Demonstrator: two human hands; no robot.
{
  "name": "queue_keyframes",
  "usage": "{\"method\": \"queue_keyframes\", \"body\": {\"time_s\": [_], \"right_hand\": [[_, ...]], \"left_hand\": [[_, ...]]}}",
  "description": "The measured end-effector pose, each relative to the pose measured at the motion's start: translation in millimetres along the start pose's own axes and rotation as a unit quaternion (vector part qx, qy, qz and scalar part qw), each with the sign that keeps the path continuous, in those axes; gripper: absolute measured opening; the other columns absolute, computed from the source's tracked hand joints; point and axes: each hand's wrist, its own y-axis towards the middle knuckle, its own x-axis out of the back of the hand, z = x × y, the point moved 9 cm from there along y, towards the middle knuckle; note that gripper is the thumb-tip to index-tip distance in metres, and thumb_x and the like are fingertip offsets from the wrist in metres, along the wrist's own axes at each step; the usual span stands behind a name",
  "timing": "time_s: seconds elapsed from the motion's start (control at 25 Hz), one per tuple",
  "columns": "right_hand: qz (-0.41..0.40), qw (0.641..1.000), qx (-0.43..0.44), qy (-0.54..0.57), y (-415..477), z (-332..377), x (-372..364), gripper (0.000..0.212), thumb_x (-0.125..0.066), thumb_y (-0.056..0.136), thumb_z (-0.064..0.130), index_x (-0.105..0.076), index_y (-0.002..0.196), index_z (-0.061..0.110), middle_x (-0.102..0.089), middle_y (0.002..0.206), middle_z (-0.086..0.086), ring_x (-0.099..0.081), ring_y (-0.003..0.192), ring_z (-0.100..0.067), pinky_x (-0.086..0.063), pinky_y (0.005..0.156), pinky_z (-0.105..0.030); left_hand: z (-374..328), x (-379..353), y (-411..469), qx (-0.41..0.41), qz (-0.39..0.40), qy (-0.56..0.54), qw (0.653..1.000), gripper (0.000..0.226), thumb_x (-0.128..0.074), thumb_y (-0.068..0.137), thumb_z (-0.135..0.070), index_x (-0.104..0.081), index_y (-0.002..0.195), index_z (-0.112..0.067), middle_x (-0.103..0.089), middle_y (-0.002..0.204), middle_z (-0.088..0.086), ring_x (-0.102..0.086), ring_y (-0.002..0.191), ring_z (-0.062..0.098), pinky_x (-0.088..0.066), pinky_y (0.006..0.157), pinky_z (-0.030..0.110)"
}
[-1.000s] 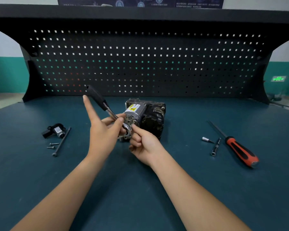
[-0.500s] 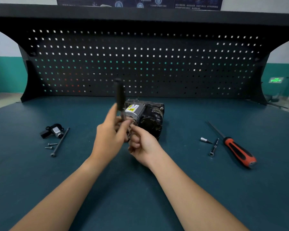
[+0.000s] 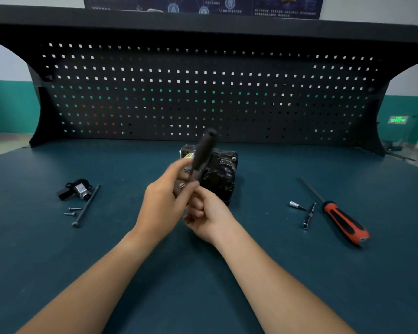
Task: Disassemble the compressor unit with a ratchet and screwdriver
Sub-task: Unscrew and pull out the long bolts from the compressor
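The black compressor unit (image 3: pixel 221 172) stands at the middle of the blue-green bench mat. A ratchet with a black handle (image 3: pixel 204 150) sits on its near end, the handle pointing up and a little right, blurred by motion. My left hand (image 3: pixel 162 201) has its fingers stretched out against the ratchet's shaft, which runs between thumb and fingers. Just right of it, my right hand (image 3: pixel 210 218) has curled fingers that pinch the ratchet's head at the compressor's front. The ratchet head and the bolt under it are hidden by my hands.
At the right lie a red-and-black screwdriver (image 3: pixel 343 222), a socket extension (image 3: pixel 309 216) and a small bit (image 3: pixel 295 205). At the left lie a removed black-and-silver part (image 3: pixel 76 189), a long bolt (image 3: pixel 86 206) and two screws (image 3: pixel 73 211). A black pegboard (image 3: pixel 203 92) closes the back.
The ratchet handle has swung from pointing up-left, through upright, to up-right. My left hand followed it to the right; my right hand stayed at the ratchet head.
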Motion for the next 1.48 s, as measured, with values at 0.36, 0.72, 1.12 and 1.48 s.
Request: {"method": "queue_keyframes", "body": {"time_s": [0.36,0.72,1.12,1.48], "right_hand": [[0.018,1.0,-0.012,0.018,-3,-4,-6,0.037,-0.042,0.097,0.024,-0.038,0.061,0.021,-0.025,0.029,0.006,-0.022,0.025,-0.006,-0.021,0.047,-0.019],[-0.005,1.0,-0.009,0.006,-3,-4,-4,0.033,-0.046,0.095,0.026,-0.042,0.062,0.022,-0.027,0.031,0.007,-0.021,0.027,-0.004,-0.02,0.046,-0.02],[-0.022,1.0,-0.006,0.018,-3,-4,-2,0.036,-0.047,0.095,0.022,-0.042,0.059,0.02,-0.026,0.03,0.007,-0.02,0.026,-0.005,-0.02,0.05,-0.021],[-0.01,1.0,-0.009,0.023,-3,-5,-4,0.035,-0.046,0.095,0.024,-0.044,0.06,0.021,-0.026,0.031,0.007,-0.02,0.027,-0.005,-0.021,0.049,-0.021]], "left_hand": [[36,1,-2,0.183,-0.014,-0.064,0.981,0.062,-0.056,0.092,-0.016,-0.022,0.144,-0.019,-0.059,0.071,-0.012,-0.055,0.052,0.006,-0.049,0.056,0.028],[33,9,4,0.157,0.026,0.097,0.982,0.045,-0.053,0.091,-0.033,-0.04,0.129,-0.011,-0.062,0.072,-0.006,-0.062,0.07,0.026,-0.046,0.067,0.036],[14,17,6,0.108,-0.009,0.064,0.992,0.1,-0.07,0.081,-0.025,0.005,0.142,-0.049,-0.058,0.067,-0.017,-0.059,0.06,-0.001,-0.041,0.059,0.017],[43,23,1,0.218,-0.048,-0.036,0.974,0.099,-0.068,0.084,-0.022,0.006,0.149,-0.029,-0.062,0.071,-0.01,-0.065,0.068,0.015,-0.052,0.074,0.036]]}}
